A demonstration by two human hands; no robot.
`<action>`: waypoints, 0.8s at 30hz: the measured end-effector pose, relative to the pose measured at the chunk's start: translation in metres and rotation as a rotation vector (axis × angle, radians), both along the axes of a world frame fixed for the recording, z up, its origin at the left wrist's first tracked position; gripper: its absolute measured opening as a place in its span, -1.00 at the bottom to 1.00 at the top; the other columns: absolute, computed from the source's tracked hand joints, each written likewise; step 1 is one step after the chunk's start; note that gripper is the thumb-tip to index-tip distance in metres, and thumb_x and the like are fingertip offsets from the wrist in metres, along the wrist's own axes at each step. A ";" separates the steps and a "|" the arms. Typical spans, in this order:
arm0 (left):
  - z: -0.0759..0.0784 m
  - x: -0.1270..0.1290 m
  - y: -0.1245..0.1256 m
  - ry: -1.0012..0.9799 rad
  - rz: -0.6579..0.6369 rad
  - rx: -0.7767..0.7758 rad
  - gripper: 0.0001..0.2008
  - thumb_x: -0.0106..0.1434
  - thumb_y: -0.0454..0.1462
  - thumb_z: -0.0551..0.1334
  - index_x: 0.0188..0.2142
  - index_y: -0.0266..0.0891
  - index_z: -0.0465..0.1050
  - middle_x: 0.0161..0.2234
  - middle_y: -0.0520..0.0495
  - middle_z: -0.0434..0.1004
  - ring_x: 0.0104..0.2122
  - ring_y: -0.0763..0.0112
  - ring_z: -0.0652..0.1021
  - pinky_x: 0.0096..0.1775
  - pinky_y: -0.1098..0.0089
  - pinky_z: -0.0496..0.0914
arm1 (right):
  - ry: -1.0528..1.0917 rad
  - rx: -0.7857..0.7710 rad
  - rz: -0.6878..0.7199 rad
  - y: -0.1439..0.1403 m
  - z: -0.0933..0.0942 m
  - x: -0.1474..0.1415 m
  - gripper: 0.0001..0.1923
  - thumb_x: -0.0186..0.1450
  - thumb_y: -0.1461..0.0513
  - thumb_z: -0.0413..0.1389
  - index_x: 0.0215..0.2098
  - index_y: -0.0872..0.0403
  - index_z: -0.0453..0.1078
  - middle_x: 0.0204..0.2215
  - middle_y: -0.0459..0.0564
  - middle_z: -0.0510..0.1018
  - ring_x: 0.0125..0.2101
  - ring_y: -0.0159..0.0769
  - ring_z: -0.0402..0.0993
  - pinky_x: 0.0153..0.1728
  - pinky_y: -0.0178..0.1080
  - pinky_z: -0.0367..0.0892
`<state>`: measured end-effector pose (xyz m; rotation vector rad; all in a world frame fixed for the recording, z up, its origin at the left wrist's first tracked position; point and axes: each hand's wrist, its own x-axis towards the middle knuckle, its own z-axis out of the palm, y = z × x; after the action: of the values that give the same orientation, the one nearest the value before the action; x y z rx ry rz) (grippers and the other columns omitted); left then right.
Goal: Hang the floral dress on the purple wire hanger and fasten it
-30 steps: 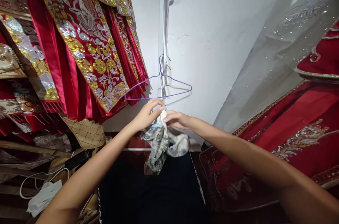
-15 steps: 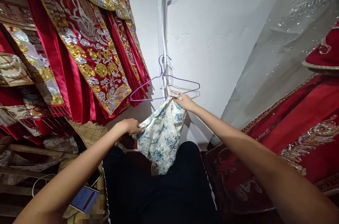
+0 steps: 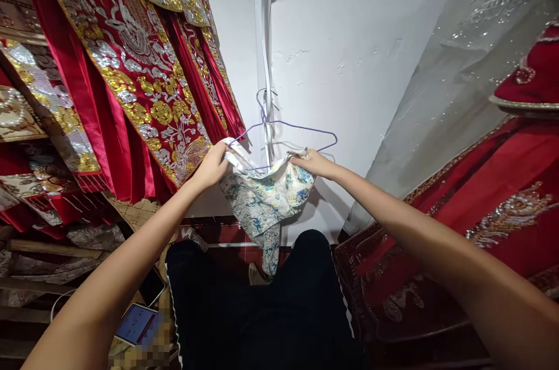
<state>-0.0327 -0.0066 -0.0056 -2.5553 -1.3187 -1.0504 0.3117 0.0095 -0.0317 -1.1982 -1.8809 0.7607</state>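
A purple wire hanger (image 3: 301,129) hangs on a white strap in front of the white wall. A white garment with a blue floral print (image 3: 266,198) is stretched just below it. My left hand (image 3: 212,165) grips the garment's left corner at the hanger's left end. My right hand (image 3: 315,162) pinches its right corner under the hanger's right arm. The rest of the cloth droops between my hands toward my dark trousers.
Red robes with gold and silver embroidery (image 3: 144,73) hang at the left. More red embroidered cloth (image 3: 484,201) and a grey sequined veil (image 3: 471,61) fill the right. A phone with a lit screen (image 3: 135,323) lies at the lower left near white cables.
My left hand rose from low on the cloth to the hanger's left end. The garment is now spread wide between both hands below the hanger instead of hanging bunched.
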 end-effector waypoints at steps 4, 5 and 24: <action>0.012 0.010 0.020 -0.119 -0.045 -0.046 -0.62 0.28 -0.38 0.05 0.09 -0.22 0.34 -0.03 -0.19 0.53 -0.06 0.16 0.52 0.02 0.19 0.38 | -0.011 0.077 0.108 -0.011 0.001 0.000 -0.60 0.19 0.12 0.21 -0.03 0.09 0.53 -0.05 0.07 0.61 0.00 -0.04 0.50 0.11 -0.01 0.35; 0.013 0.009 0.025 -0.116 -0.045 -0.050 -0.62 0.28 -0.38 0.05 0.07 -0.23 0.37 -0.03 -0.20 0.54 -0.06 0.15 0.52 0.03 0.19 0.37 | -0.022 0.150 0.062 -0.012 0.003 0.005 -0.52 0.18 0.13 0.22 0.06 0.08 0.48 0.03 0.09 0.57 0.06 -0.02 0.46 0.15 0.01 0.29; 0.025 -0.011 0.034 -0.327 0.232 0.061 -0.73 0.36 -0.09 0.13 -0.15 -0.24 0.40 -0.22 -0.14 0.51 -0.22 0.24 0.48 -0.14 0.30 0.34 | 0.045 -0.093 0.016 -0.040 0.084 0.066 -0.60 0.05 0.04 0.38 -0.26 0.15 0.60 -0.35 0.10 0.67 -0.35 -0.05 0.60 -0.28 -0.07 0.49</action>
<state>-0.0435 0.0279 0.0192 -2.1844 -1.5795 -1.4757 0.3779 -0.0306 0.0523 -1.2140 -1.8374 0.8856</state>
